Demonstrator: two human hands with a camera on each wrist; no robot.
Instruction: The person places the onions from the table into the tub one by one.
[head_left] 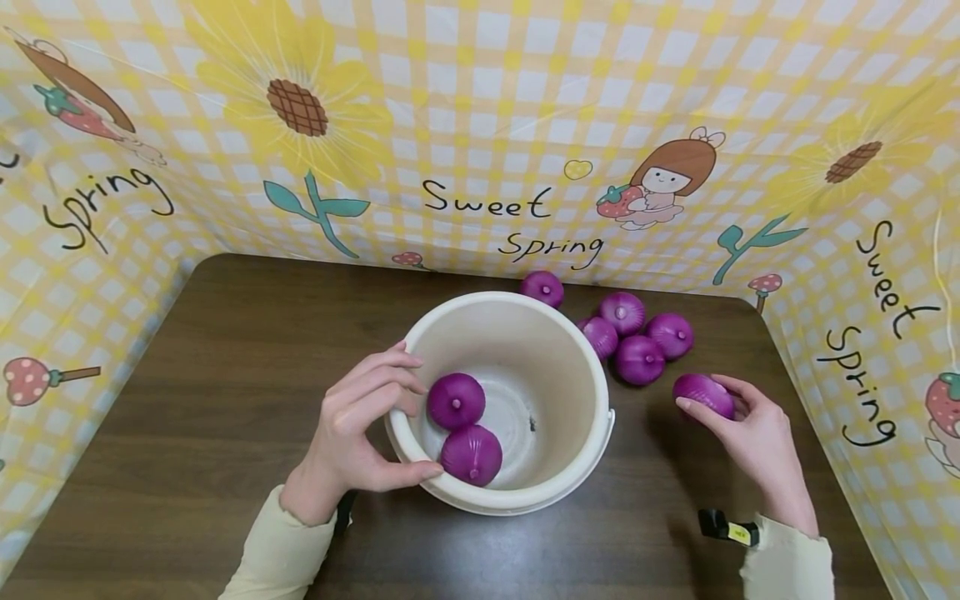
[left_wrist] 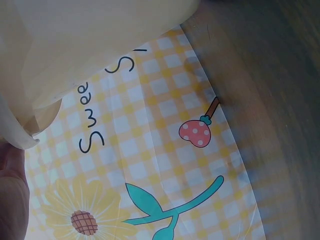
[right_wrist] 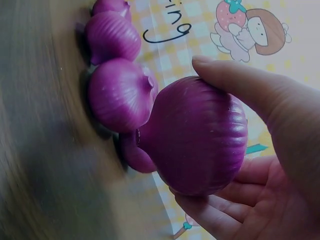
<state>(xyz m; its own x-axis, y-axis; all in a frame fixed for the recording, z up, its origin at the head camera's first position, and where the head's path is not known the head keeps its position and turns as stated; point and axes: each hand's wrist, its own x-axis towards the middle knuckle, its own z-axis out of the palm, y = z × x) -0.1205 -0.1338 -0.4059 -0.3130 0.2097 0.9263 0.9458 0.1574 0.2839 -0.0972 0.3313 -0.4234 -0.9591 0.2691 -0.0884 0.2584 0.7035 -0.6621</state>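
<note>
A white bucket stands mid-table, with two purple onions lying inside against its left wall. My left hand holds the bucket's left rim, thumb at the front and fingers reaching over the edge. In the left wrist view the bucket fills the top left, and only part of the hand shows. To the right of the bucket, my right hand grips another onion between thumb and fingers. Close up in the right wrist view, this onion has its pointed neck turned left.
Several more onions lie on the dark wooden table behind and right of the bucket. One onion sits apart near the back edge. A checked cloth surrounds the table at the back and sides. The bucket's handle hangs at its right.
</note>
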